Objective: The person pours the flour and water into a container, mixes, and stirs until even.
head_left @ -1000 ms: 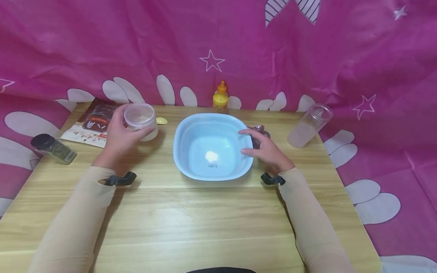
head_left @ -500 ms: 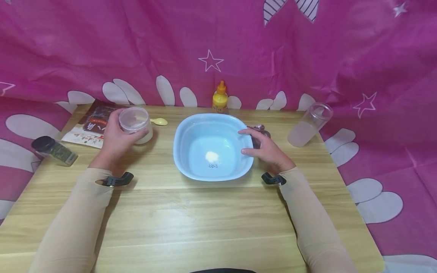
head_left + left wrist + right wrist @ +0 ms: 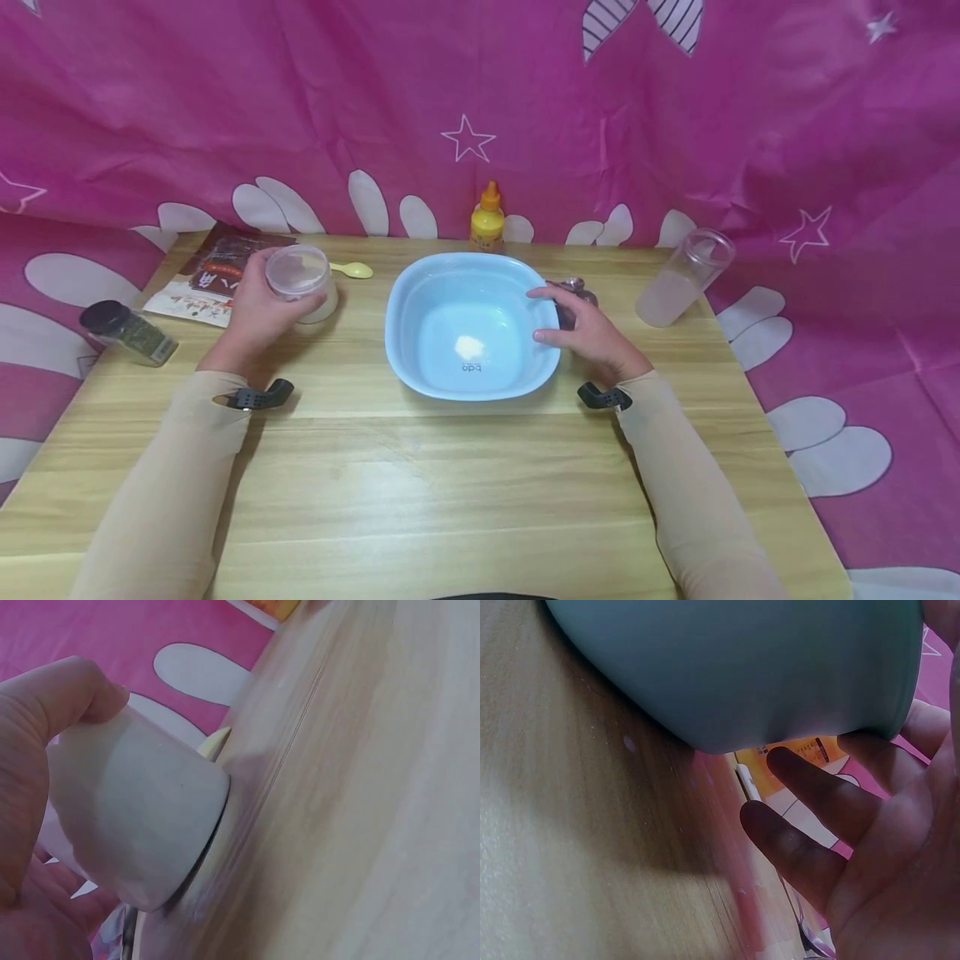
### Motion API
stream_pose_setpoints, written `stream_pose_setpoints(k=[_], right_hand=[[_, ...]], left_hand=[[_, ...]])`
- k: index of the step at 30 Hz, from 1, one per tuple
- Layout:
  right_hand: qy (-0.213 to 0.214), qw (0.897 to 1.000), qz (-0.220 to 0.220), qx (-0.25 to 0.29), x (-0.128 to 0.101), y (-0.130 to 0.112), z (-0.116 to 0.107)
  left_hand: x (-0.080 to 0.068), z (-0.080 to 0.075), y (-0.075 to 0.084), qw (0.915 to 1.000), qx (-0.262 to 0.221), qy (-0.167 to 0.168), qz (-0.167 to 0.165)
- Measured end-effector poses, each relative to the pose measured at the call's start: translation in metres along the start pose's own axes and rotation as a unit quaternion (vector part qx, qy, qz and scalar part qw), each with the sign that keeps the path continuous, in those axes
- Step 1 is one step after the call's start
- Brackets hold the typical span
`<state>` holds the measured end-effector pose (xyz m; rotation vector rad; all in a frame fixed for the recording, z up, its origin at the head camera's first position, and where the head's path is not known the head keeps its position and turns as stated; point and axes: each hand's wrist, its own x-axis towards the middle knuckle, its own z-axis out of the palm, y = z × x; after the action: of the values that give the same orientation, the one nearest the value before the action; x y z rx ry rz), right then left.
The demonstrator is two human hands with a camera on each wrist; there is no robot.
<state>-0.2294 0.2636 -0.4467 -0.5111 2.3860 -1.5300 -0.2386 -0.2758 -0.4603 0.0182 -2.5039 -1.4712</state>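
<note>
Wooden desk (image 3: 420, 467) with a pink star cloth behind. Near the middle sits a blue basin (image 3: 472, 329) with a bit of white powder inside. The right hand (image 3: 588, 329) rests spread on its right rim. The left hand (image 3: 255, 312) grips a small white jar (image 3: 300, 279) toward the far left corner. A yellow bottle (image 3: 487, 221) stands at the far edge.

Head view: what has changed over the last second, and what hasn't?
The left hand, gripping the small white-filled plastic jar, has lowered it from a tilted hold to the table, near the yellow spoon. The grip is unchanged. The right hand stays with straight fingers against the rim of the blue basin, which has not moved.
</note>
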Motion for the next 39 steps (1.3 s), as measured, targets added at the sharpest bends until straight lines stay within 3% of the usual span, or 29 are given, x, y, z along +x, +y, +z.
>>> stream_pose_setpoints(k=[11, 17, 22, 25, 28, 31, 35, 39], right_hand=[[0.001, 1.0, -0.009, 0.005, 0.001, 0.0, -0.001], [-0.005, 1.0, -0.01, -0.001, 0.0, 0.001, -0.002], [-0.011, 1.0, -0.011, 0.003, 0.0, 0.0, -0.002], [-0.012, 1.0, -0.014, 0.004, 0.0, -0.001, -0.001], [-0.016, 1.0, -0.019, 0.009, -0.001, -0.003, -0.001], [-0.019, 0.999, -0.023, 0.013, -0.001, -0.004, 0.0], [-0.017, 0.999, -0.033, 0.008, -0.001, -0.004, -0.001], [-0.01, 0.999, -0.039, -0.002, 0.0, -0.003, -0.001]], left_hand=[[0.0, -0.005, 0.003, 1.0, -0.005, -0.005, -0.002], [0.002, -0.006, 0.013, 0.9972, -0.061, 0.041, 0.011], [0.003, -0.009, 0.024, 0.9865, -0.124, 0.094, 0.051], [0.002, -0.01, 0.03, 0.9827, -0.138, 0.106, 0.062], [0.0, -0.01, 0.035, 0.9814, -0.14, 0.112, 0.069], [-0.002, -0.007, 0.041, 0.9742, -0.174, 0.11, 0.092], [-0.004, -0.002, 0.05, 0.9629, -0.195, 0.112, 0.15], [-0.01, 0.005, 0.062, 0.9569, -0.195, 0.103, 0.19]])
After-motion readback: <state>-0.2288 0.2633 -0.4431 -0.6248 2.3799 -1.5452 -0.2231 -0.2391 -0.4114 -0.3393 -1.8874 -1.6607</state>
